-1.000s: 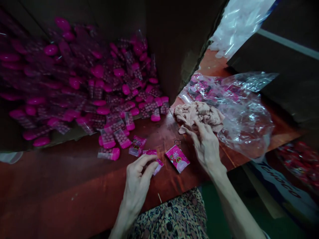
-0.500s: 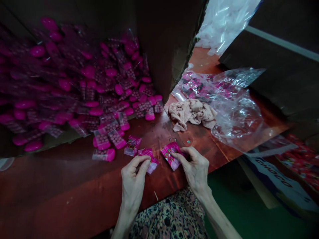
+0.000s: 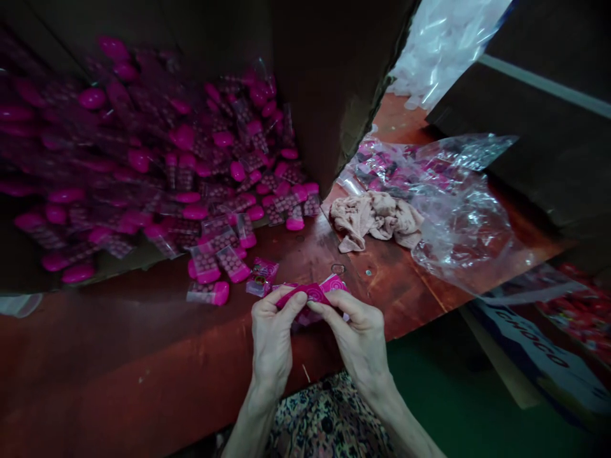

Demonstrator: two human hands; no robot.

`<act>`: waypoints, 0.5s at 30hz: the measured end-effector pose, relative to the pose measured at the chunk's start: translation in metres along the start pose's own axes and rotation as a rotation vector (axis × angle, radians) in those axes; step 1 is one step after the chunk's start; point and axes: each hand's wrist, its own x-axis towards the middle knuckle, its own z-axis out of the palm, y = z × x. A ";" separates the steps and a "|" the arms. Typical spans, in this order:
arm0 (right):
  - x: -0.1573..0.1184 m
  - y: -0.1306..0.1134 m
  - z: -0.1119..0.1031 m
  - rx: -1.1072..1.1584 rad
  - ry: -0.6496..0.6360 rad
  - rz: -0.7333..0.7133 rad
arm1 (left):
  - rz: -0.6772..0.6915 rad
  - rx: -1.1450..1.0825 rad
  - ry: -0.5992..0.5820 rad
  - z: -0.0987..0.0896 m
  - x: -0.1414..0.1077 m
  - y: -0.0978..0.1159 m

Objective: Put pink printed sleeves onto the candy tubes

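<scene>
The left hand (image 3: 271, 346) and right hand (image 3: 357, 337) are clamping their fingers (image 3: 292, 303) on a pink packet (image 3: 311, 294) over the bench (image 3: 143, 343).

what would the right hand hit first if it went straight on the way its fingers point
The pink printed sachet comes first, since the right hand is pinching it. Just beyond it is probably the left hand, which grips the same sachet, though depth is hard to judge from this view.
</scene>
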 end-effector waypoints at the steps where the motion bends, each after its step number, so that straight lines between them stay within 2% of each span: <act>1: 0.002 0.002 0.002 -0.045 0.022 -0.043 | 0.045 0.097 0.027 -0.003 0.002 -0.002; 4: 0.008 0.008 0.002 -0.158 0.130 -0.113 | 0.130 0.397 0.045 -0.011 0.007 -0.006; 6: 0.011 0.011 -0.001 -0.163 0.171 -0.084 | 0.187 0.517 0.035 -0.013 0.008 -0.008; 11: 0.012 0.009 -0.001 -0.024 0.161 0.105 | 0.584 1.073 -0.033 -0.013 0.007 -0.009; 13: 0.011 0.009 0.001 -0.028 0.210 0.143 | 0.617 1.236 -0.022 -0.016 0.007 -0.007; 15: 0.011 0.011 0.002 -0.069 0.249 0.131 | 0.613 1.296 -0.012 -0.019 0.008 -0.004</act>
